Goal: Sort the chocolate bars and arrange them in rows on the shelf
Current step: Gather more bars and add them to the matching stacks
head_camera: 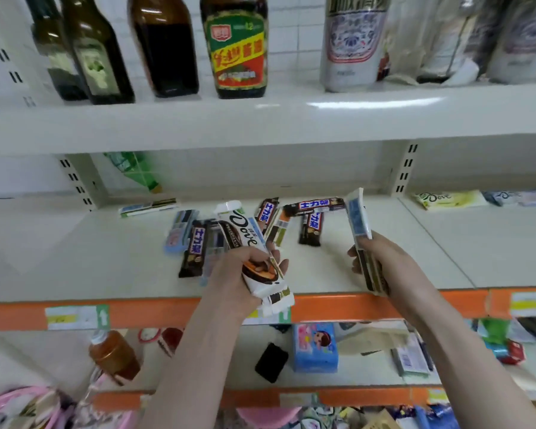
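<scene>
Here we hold a white Dove bar (254, 258) in the left hand (239, 274), fingers wrapped round its lower half; the right hand (381, 261) pinches a thin stack of blue-and-white bars (361, 230) on edge, right of centre. We judge these light, flat and fairly stiff, with slick foil wrappers that slide, so gripping across the middle or by the long edges seems best; the chocolate could snap if bent. The rest lie in a loose heap on the shelf (106, 258) mid-frame: brown Snickers bars (195, 243), some overlapping, and pale blue packs (180, 230) to their left. More Dove packs (449, 199) sit at far right. Bottles (164, 48) stand on the shelf above, well clear; the shelf's orange front lip (136, 314) is close under our wrists.
</scene>
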### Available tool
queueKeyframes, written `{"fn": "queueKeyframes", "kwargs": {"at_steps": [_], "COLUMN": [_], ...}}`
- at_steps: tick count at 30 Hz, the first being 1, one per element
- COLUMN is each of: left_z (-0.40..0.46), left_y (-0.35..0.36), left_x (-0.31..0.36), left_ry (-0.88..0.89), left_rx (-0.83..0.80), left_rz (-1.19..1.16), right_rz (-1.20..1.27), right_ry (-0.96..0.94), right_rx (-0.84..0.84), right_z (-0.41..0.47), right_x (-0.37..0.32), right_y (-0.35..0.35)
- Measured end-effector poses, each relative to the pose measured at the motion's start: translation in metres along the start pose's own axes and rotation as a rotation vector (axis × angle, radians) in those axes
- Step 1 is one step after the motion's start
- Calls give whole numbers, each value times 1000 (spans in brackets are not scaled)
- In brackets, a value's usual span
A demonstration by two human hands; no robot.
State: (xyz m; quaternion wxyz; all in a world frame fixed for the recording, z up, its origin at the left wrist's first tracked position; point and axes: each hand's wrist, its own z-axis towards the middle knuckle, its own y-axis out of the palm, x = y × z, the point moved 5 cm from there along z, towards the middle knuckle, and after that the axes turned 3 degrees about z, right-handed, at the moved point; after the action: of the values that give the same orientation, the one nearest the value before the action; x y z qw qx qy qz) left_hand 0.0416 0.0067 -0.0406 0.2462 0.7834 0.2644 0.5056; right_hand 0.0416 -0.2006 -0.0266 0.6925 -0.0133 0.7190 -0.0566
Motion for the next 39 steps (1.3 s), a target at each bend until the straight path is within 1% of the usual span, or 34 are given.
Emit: {"fn": "queueKeyframes", "kwargs": {"at_steps": [3,5,7,10,14,19,21,25,29,33,36,39], "left_z": [8,16,24,36,45,59,67,89,104,113,121,129], "left_y": [52,90,130,181,236,284,295,308,324,340,354,369], "left_x": [-46,-82,-121,-171,-213,-233,-240,-245,-247,-252,-261,-279], "left_ry": [-34,-48,-70,-95,-123,-40,-42,-3,12,22,8,6], "left_rx": [-11,-19,-36,-71,-88,-186,-208,-183,-162,-133,-121,-90], "left_rz": [48,59,59,127,232,514,575,735,790,779,786,772], "right_rz": [-29,-124,-233,-425,-616,-852,-883,-891,-890,-857,-808,-808], "right_ry": [-119,-188,-205,-218,-346,-493,-523,-553,-546,-553,-569,-583], "right_rx": [-55,-59,-7,92,131,79,55,36,26,-45,-80,-91], "right_z": [-10,-14,-15,-16,-15,1,9,24,37,49,59,71], "right_x": [1,4,12,20,16,12,14,13,8,8,12,19], "right_y": [-69,-124,-183,-260,-325,-354,-358,-363,-378,-400,-424,-455]}}
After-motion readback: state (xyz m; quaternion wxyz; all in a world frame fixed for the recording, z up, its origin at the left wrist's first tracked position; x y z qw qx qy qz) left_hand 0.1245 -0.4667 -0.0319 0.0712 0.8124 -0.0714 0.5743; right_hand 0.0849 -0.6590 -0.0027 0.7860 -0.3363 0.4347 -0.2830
